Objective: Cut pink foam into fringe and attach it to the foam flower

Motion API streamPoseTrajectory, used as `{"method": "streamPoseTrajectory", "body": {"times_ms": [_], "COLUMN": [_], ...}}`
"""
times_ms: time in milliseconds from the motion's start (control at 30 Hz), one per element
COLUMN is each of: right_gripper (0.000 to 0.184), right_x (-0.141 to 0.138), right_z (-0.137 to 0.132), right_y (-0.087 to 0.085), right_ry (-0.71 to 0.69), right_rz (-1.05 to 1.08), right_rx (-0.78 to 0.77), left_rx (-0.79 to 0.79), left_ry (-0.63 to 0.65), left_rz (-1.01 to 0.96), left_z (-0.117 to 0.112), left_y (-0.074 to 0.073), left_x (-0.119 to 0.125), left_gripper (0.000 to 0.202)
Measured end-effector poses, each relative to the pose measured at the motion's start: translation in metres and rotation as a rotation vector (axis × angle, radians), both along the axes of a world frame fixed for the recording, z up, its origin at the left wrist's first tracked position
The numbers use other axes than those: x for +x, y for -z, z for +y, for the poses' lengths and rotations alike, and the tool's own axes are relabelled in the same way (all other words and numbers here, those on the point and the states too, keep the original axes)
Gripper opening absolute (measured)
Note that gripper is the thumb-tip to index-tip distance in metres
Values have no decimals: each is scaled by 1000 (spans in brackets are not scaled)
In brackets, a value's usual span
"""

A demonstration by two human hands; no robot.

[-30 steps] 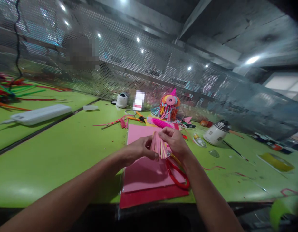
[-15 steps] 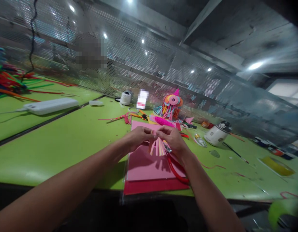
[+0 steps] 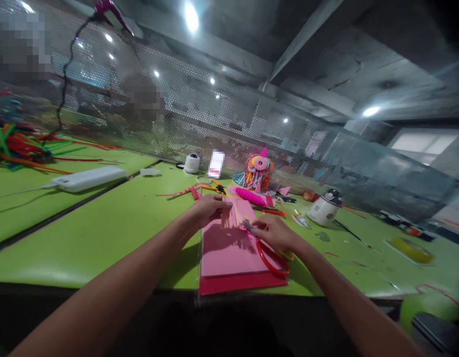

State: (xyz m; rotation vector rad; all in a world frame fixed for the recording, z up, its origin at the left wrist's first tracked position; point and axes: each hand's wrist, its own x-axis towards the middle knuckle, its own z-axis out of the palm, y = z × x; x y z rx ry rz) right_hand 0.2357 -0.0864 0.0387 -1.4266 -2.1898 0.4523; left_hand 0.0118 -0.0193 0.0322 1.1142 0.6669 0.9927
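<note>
My left hand (image 3: pixel 211 209) is closed in a pinch on a fringed paper strip (image 3: pixel 232 217), its pale pink and cream strands hanging down over pink paper sheets (image 3: pixel 225 253). To its right, my right hand (image 3: pixel 272 231) is wrapped round a pair of scissors (image 3: pixel 273 262) close to the blades, and the red handle loops hang below the palm. The short metal blades point left toward the fringe; whether they touch it I cannot tell. Under the pink sheets, a red sheet (image 3: pixel 240 284) shows at the near edge.
Behind the sheets lie a bright pink yarn bundle (image 3: pixel 249 196) and red and black pens (image 3: pixel 270 211). A tasselled paper ornament (image 3: pixel 259 171) stands farther back. At right are a white glue-pot-like container (image 3: pixel 324 208) and yellow tape (image 3: pixel 410 249); at left, a white power bank (image 3: pixel 90 178).
My right hand has come away from the fringed strip and moved right and down with the scissors. My left hand keeps its pinch on the strip. The camera view has shifted slightly.
</note>
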Motion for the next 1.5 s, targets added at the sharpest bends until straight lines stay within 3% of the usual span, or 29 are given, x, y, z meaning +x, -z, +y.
{"method": "streamPoseTrajectory", "body": {"times_ms": [67,133,300,500,633,733,867,1033,1500], "right_gripper": [26,36,73,43,44,45,42,34,41], "right_x": [14,24,27,29,36,32,19,7,-19], "right_z": [-21,-35,-30,-14,-36,-58,-72,-69,-69], "right_y": [3,6,12,-1,-24,-31,-22,-15,-6], "right_ry": [30,53,74,189,139,124,161,106,141], "right_rz": [-266,-388,-323,-294,-167,-124,-79,-61,175], "right_rx": [52,-13,-170,-197,-182,-173,-189,-257,-284], "left_rx": [7,14,-39,-117,-139,-150,-153,-157,-143], "left_ry": [-10,-17,-28,-180,-270,-322,-327,-327,-357], "left_rz": [-12,-38,-109,-185,-203,-214,-221,-194,-89], "left_z": [1,0,-2,6,10,9,1,-7,-16], "left_y": [-2,-4,-7,-5,-4,-5,-10,-13,-15], "left_x": [-2,-3,-3,-7,-11,-12,-8,-4,2], "left_gripper": [18,17,17,21,17,16,18,16,17]}}
